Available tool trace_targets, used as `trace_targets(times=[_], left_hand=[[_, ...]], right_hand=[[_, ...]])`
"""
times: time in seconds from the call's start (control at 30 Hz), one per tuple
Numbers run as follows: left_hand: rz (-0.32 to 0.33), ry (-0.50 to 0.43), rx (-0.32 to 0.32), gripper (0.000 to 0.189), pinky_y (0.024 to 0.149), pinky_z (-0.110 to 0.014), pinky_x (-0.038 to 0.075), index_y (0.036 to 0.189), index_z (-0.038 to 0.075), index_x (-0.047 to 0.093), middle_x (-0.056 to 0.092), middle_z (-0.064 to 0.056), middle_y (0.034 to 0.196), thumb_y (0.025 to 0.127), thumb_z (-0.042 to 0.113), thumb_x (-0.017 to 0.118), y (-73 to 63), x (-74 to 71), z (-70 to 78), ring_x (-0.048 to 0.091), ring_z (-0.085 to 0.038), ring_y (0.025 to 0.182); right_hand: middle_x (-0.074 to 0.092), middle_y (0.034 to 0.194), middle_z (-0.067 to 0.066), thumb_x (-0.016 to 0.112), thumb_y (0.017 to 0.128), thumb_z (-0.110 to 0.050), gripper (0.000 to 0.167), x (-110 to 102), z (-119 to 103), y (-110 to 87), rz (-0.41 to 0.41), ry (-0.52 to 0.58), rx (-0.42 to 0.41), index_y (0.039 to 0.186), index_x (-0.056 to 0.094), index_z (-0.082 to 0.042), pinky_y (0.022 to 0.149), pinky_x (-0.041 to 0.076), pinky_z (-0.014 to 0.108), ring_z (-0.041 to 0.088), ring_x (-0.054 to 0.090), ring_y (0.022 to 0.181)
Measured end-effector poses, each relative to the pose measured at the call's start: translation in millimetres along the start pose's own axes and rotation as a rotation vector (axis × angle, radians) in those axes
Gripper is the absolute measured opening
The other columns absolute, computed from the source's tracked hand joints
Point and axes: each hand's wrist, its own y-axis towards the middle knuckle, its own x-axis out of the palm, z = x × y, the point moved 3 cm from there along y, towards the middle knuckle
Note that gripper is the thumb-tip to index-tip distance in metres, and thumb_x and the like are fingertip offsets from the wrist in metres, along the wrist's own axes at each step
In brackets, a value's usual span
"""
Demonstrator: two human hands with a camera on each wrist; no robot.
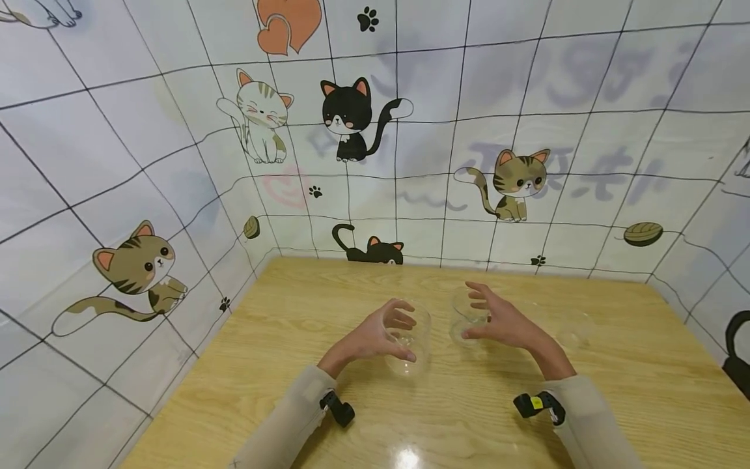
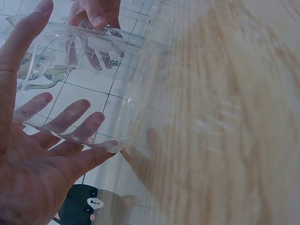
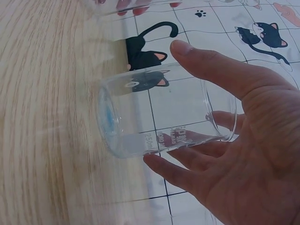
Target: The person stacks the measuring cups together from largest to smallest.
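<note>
Two clear glass beakers stand on the wooden table. My left hand curves round the larger beaker, thumb on the near side and fingers showing through the glass behind it. In the left wrist view, faint printed markings show on this beaker's wall. Opposite it, my right hand reaches round the smaller beaker from the right, its thumb in front and fingers behind. The right wrist view shows a 250 ml mark on this beaker, with spread fingers along its side.
A third clear glass vessel stands on the table beyond my right wrist. White sheeting with printed cats and grid lines encloses the back and sides. A black strap-like object hangs at the right edge.
</note>
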Motion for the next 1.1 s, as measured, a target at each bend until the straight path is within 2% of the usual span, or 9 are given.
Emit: trace_targets(times=[0.17,0.33,0.6,1.1], left_hand=[[-0.001,-0.006,0.004,0.09,0.114,-0.059,0.044,0.148,0.023,0.041,0.053,-0.023,0.149,0.076,0.038,0.093,0.6,0.3,-0.2,0.055,-0.039,0.138],[-0.009,-0.006,-0.008,0.088,0.114,-0.057,0.044,0.146,0.026,0.042,0.054,-0.022,0.149,0.076,0.037,0.094,-1.6,2.1,-1.7,0.056,-0.038,0.138],[0.001,0.009,0.004,0.087,0.113,-0.056,0.046,0.146,0.029,0.042,0.055,-0.02,0.148,0.076,0.039,0.093,2.0,-1.3,-3.4,0.058,-0.035,0.136],[0.0,0.003,0.003,0.088,0.113,-0.059,0.044,0.146,0.027,0.042,0.054,-0.021,0.148,0.076,0.038,0.093,3.3,0.3,-3.6,0.056,-0.038,0.137]], right_hand=[[0.034,0.16,0.033,0.083,0.089,-0.023,0.101,0.7,1.0,-0.5,0.016,0.0,0.008,0.163,0.017,-0.005,0.107,0.041,0.071,0.055,0.042,0.143],[0.035,0.159,0.033,0.083,0.089,-0.023,0.101,3.2,2.2,-1.7,0.003,0.014,0.003,0.163,0.017,-0.005,0.107,0.042,0.07,0.055,0.042,0.142],[0.036,0.159,0.033,0.084,0.088,-0.028,0.102,3.8,4.2,2.3,0.026,0.006,0.0,0.163,0.017,-0.007,0.107,0.042,0.071,0.054,0.043,0.142],[0.04,0.156,0.034,0.084,0.088,-0.033,0.101,2.9,9.2,3.0,0.045,-0.022,-0.009,0.162,0.021,-0.007,0.105,0.044,0.069,0.053,0.047,0.14]])
